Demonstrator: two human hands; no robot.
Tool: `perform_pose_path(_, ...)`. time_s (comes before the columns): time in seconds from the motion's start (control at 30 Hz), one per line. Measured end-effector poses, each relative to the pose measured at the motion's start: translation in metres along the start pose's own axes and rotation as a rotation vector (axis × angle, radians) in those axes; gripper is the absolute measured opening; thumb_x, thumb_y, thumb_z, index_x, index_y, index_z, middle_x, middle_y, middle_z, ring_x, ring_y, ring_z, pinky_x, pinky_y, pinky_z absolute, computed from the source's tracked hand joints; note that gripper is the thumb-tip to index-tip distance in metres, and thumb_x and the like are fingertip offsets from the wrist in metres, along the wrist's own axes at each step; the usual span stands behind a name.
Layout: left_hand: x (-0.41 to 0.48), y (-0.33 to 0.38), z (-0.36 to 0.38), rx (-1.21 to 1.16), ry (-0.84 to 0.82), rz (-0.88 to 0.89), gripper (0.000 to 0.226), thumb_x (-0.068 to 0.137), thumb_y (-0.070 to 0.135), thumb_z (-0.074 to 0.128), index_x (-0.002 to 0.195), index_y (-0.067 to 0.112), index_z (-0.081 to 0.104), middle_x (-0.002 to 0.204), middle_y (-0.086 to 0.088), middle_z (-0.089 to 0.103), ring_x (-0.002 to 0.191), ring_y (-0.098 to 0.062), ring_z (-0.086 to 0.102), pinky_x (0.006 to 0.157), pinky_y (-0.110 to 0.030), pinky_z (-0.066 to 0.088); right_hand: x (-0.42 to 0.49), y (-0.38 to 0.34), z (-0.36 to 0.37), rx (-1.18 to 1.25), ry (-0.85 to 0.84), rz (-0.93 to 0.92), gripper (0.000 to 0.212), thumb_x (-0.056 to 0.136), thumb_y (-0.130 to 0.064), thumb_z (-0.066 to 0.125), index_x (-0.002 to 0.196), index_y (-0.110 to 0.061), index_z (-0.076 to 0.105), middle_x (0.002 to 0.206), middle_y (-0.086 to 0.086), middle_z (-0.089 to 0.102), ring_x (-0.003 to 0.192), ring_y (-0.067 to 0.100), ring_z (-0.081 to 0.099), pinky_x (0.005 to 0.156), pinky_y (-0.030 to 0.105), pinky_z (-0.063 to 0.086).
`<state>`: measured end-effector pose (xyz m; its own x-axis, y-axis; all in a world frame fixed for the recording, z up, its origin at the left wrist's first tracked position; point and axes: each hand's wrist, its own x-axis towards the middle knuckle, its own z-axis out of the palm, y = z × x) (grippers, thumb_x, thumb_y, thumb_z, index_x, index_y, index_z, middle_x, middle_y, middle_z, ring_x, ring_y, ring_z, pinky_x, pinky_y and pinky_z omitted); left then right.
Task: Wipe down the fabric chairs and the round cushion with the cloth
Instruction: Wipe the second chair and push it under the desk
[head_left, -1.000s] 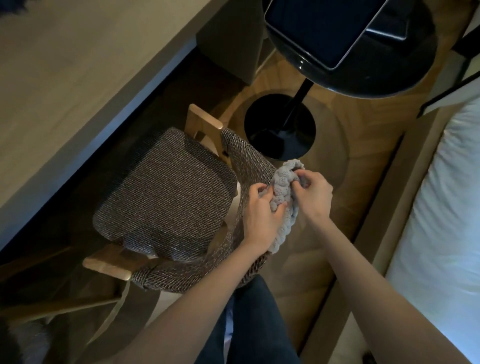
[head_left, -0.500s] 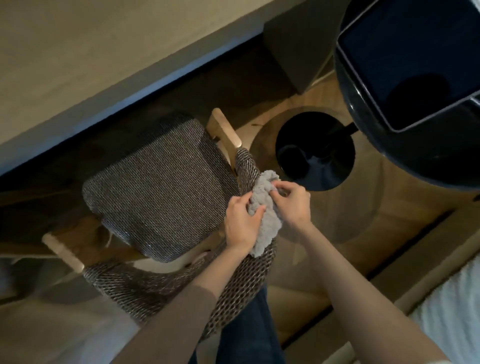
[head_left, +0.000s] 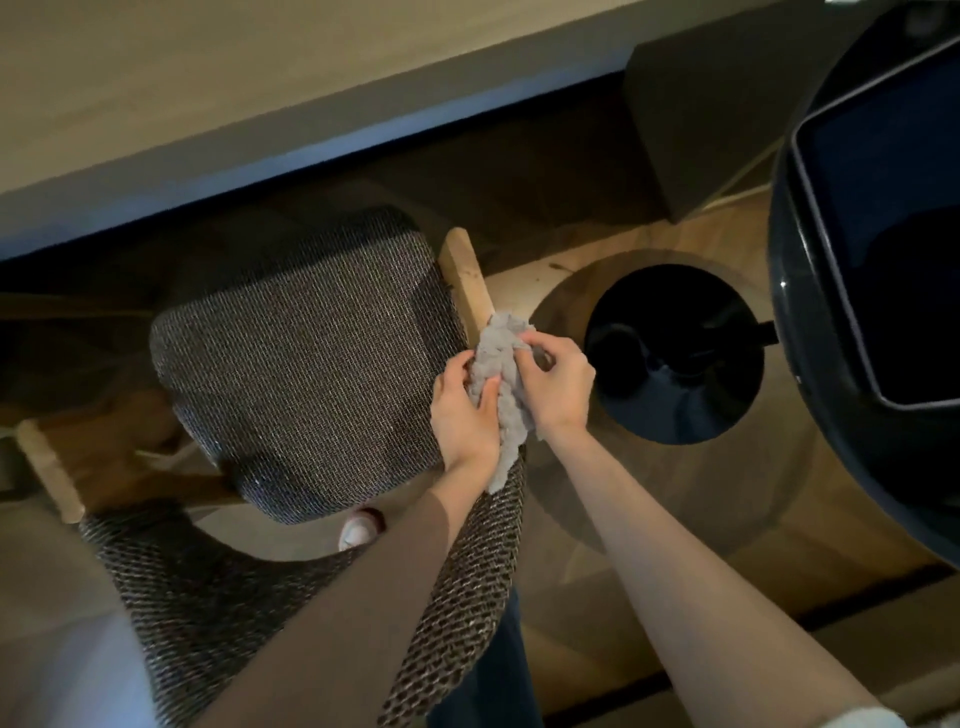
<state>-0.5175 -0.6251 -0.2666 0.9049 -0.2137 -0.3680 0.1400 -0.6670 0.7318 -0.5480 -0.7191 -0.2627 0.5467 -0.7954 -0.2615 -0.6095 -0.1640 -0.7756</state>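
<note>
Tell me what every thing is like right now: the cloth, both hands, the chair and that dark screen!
cloth, scrunched up, held over the chair's curved back
left hand, gripping the cloth
right hand, pinching the cloth
chair, standing upright by the desk, not being wiped yet
tablet, screen dark, lying on the round table

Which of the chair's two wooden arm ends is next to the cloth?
The wooden arm end beside the black round base: the grey cloth, held by the left hand and right hand, meets it. The other arm end sits far left.
</note>
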Motion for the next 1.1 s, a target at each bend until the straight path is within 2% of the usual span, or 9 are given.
perform_pose_path(0.2,0.044,0.018,0.002,-0.151,0.082,-0.047,0.031,0.092,0.018,0.062,0.121,0.010,0.055,0.108,-0.010,0.063,0.096,-0.027,0.062,0.089,-0.042,0.050,0.051,-0.029,0.015,-0.001,-0.095,-0.117,0.013,0.090,-0.014,0.066,0.099,-0.012,0.074,0.090,-0.004,0.065,0.082,0.006,0.054,0.074,0.005,0.038)
perform_pose_path(0.27,0.068,0.033,-0.003,-0.180,0.104,-0.074,0.031,0.092,0.015,0.060,0.123,0.009,0.055,0.108,-0.010,0.064,0.099,-0.025,0.062,0.092,-0.041,0.049,0.073,-0.044,0.026,-0.006,-0.109,-0.142,0.014,0.091,-0.015,0.064,0.101,-0.013,0.073,0.095,0.000,0.067,0.086,0.007,0.055,0.077,0.006,0.039)
perform_pose_path(0.5,0.121,0.064,-0.027,-0.038,-0.032,-0.106,0.036,0.095,0.012,0.055,0.131,0.013,0.050,0.125,-0.006,0.059,0.116,-0.019,0.054,0.099,-0.028,0.040,0.102,-0.068,0.044,-0.009,-0.145,-0.048,0.016,0.094,-0.016,0.061,0.106,-0.015,0.071,0.104,0.003,0.068,0.096,0.014,0.061,0.092,0.032,0.050)
perform_pose_path(0.6,0.102,0.050,-0.030,-0.021,-0.131,-0.122,0.039,0.094,0.015,0.058,0.133,0.016,0.049,0.125,-0.005,0.059,0.114,-0.020,0.056,0.099,-0.030,0.043,0.080,-0.058,0.029,-0.084,-0.187,-0.045,0.016,0.094,-0.015,0.060,0.105,-0.013,0.071,0.097,0.003,0.069,0.087,0.013,0.061,0.083,0.021,0.048)
perform_pose_path(0.7,0.071,0.032,-0.028,0.007,-0.230,-0.126,0.037,0.093,0.017,0.060,0.129,0.015,0.051,0.119,-0.004,0.062,0.106,-0.019,0.060,0.094,-0.031,0.047,0.052,-0.044,0.011,-0.186,-0.225,-0.071,0.018,0.094,-0.014,0.060,0.107,-0.008,0.071,0.092,0.001,0.065,0.080,0.008,0.055,0.068,0.010,0.035)
perform_pose_path(0.8,0.038,0.015,-0.033,0.063,-0.345,-0.130,0.034,0.094,0.018,0.059,0.127,0.015,0.052,0.116,-0.004,0.063,0.100,-0.018,0.060,0.089,-0.031,0.048,0.020,-0.034,-0.005,-0.299,-0.269,-0.098,0.018,0.093,-0.014,0.062,0.107,-0.010,0.072,0.098,0.008,0.069,0.079,0.008,0.054,0.070,0.016,0.036)
perform_pose_path(0.9,0.015,0.009,-0.049,0.055,-0.420,-0.115,0.030,0.096,0.013,0.054,0.126,0.014,0.053,0.119,-0.006,0.063,0.106,-0.022,0.060,0.090,-0.032,0.048,-0.012,-0.041,-0.019,-0.319,-0.297,-0.147,0.014,0.092,-0.011,0.061,0.100,-0.008,0.073,0.078,-0.007,0.063,0.066,0.002,0.051,0.065,0.017,0.035)
perform_pose_path(1.0,-0.006,0.020,-0.086,-0.056,-0.478,-0.035,0.034,0.098,0.006,0.046,0.131,0.012,0.051,0.121,-0.006,0.059,0.107,-0.021,0.057,0.088,-0.031,0.047,-0.049,-0.059,-0.031,-0.271,-0.253,-0.145,0.019,0.095,-0.020,0.060,0.110,-0.013,0.069,0.099,-0.005,0.065,0.090,0.009,0.062,0.080,0.024,0.048)
perform_pose_path(1.1,-0.032,0.029,-0.141,-0.154,-0.500,0.104,0.041,0.097,0.000,0.041,0.134,0.014,0.048,0.119,-0.002,0.059,0.099,-0.009,0.057,0.079,-0.018,0.047,-0.089,-0.082,-0.036,-0.145,-0.254,-0.161,0.021,0.095,-0.020,0.059,0.114,-0.014,0.066,0.112,-0.001,0.067,0.101,0.012,0.062,0.088,0.026,0.051)
